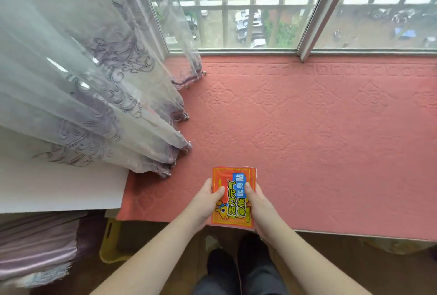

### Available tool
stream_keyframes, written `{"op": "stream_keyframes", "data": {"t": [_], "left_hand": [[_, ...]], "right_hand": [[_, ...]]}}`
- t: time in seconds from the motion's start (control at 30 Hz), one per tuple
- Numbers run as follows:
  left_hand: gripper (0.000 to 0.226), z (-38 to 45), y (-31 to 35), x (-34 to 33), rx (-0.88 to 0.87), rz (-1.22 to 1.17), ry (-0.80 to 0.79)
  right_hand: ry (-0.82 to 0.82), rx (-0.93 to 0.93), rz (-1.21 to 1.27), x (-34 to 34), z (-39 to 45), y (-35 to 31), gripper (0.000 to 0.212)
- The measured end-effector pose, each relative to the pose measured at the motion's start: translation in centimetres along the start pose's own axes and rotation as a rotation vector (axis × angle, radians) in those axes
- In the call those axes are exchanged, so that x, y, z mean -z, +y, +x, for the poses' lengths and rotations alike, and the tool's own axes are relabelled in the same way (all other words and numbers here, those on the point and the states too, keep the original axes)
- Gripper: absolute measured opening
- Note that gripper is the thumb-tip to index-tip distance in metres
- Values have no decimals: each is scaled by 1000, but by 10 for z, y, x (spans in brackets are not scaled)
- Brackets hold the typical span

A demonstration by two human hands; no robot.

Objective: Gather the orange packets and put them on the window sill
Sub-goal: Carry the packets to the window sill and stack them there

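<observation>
Left hand [205, 202] & right hand [259, 202] both grip the orange packets [233, 196], stacked, over the window sill [319, 134] near edge. Gathering looks done; setting down & letting go left.

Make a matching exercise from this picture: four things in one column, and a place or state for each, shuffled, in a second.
Things:
1. orange packets
2. sheer curtain
3. pink sill cover
4. yellow crate

Places or states:
A. spread flat below the window
B. on the floor, under the sill's near edge
C. held between both hands
D. hanging at left, hem resting on the sill

Pairs: 1-C, 2-D, 3-A, 4-B
</observation>
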State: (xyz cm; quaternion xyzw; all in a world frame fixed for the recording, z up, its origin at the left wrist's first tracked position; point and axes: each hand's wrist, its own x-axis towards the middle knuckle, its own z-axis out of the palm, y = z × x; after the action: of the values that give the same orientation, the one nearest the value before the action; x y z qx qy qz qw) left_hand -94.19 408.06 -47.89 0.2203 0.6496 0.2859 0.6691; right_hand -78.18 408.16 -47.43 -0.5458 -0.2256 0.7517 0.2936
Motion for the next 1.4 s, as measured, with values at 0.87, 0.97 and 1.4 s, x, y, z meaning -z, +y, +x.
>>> {"op": "stream_keyframes", "data": {"t": [0.87, 0.97, 1.4], "left_hand": [[36, 147, -64, 10, -26, 759, 461], [36, 148, -68, 9, -48, 823, 446], [53, 151, -67, 5, 43, 820, 413]], "right_hand": [[492, -176, -234, 12, 128, 84, 44], [545, -190, -273, 12, 132, 83, 44], [611, -264, -273, 7, 151, 75, 39]]}}
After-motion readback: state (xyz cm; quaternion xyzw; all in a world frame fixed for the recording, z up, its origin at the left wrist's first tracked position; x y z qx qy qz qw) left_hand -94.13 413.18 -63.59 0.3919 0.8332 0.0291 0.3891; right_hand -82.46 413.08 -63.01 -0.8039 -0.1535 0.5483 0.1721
